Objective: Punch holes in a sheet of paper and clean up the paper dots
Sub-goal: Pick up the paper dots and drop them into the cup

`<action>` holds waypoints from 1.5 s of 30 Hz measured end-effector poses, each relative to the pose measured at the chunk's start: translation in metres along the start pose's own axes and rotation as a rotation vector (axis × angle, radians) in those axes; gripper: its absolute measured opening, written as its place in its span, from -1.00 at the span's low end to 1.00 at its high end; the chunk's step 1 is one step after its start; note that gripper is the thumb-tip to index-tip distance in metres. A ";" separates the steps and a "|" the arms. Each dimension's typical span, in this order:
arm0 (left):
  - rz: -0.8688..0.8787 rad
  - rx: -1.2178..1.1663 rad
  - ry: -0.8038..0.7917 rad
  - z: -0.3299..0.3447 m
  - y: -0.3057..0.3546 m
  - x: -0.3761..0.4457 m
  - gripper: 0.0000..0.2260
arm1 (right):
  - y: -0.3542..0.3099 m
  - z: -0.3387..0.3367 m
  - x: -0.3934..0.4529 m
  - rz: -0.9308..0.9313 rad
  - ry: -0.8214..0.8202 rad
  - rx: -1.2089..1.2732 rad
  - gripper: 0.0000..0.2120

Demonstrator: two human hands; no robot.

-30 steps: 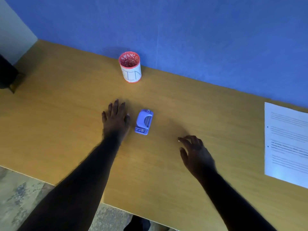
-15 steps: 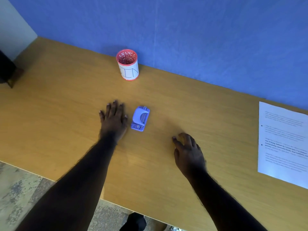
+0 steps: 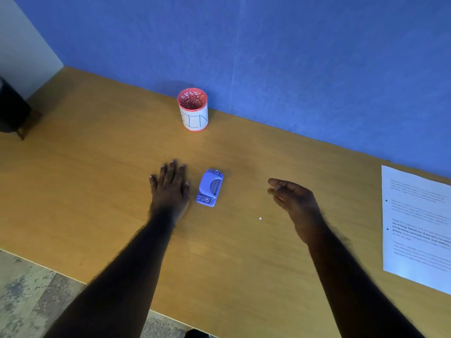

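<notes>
A small purple hole punch [image 3: 210, 187] lies on the wooden desk [image 3: 97, 181]. My left hand [image 3: 170, 189] rests flat on the desk just left of the punch, fingers spread, not touching it. My right hand [image 3: 292, 201] hovers above the desk to the right of the punch, fingertips drawn together and pointing left; whether they pinch anything is too small to tell. One white paper dot [image 3: 260, 218] lies on the desk below and left of that hand. A printed paper sheet [image 3: 417, 225] with two holes at its left edge lies at the far right.
A red-rimmed cup labelled BIN [image 3: 193, 109] stands at the back of the desk against the blue wall [image 3: 268, 57]. A dark object [image 3: 12, 111] stands off the desk's left end. The desk's front edge runs diagonally above grey floor [image 3: 29, 293].
My right hand has lifted off the desk and moved right and up, its fingertips now bunched; a white dot shows where it had been. The left hand stays flat.
</notes>
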State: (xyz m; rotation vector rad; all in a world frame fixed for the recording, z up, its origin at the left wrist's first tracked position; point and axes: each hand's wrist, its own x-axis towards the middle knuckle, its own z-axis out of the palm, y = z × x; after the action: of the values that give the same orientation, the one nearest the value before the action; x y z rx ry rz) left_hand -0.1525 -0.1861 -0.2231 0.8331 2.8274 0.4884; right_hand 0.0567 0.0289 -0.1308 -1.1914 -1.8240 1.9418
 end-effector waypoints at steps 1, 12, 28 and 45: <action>-0.001 -0.002 0.006 0.000 0.000 0.000 -0.53 | -0.002 0.000 0.003 -0.016 0.005 -0.229 -0.80; -0.002 0.006 0.029 0.002 0.000 0.000 -0.53 | 0.068 0.021 -0.044 -0.292 0.048 -1.255 -0.71; -0.004 -0.010 0.039 0.001 0.000 -0.001 -0.54 | 0.076 0.027 -0.048 -0.309 0.082 -1.297 -0.66; -0.001 -0.002 0.035 0.002 -0.001 0.000 -0.53 | 0.056 -0.009 -0.032 0.222 0.012 0.152 -0.77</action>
State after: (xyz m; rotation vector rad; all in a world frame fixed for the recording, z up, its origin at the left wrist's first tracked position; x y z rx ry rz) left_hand -0.1524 -0.1866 -0.2255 0.8303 2.8587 0.5109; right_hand 0.1036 0.0030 -0.1677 -1.4013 -1.5628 2.1403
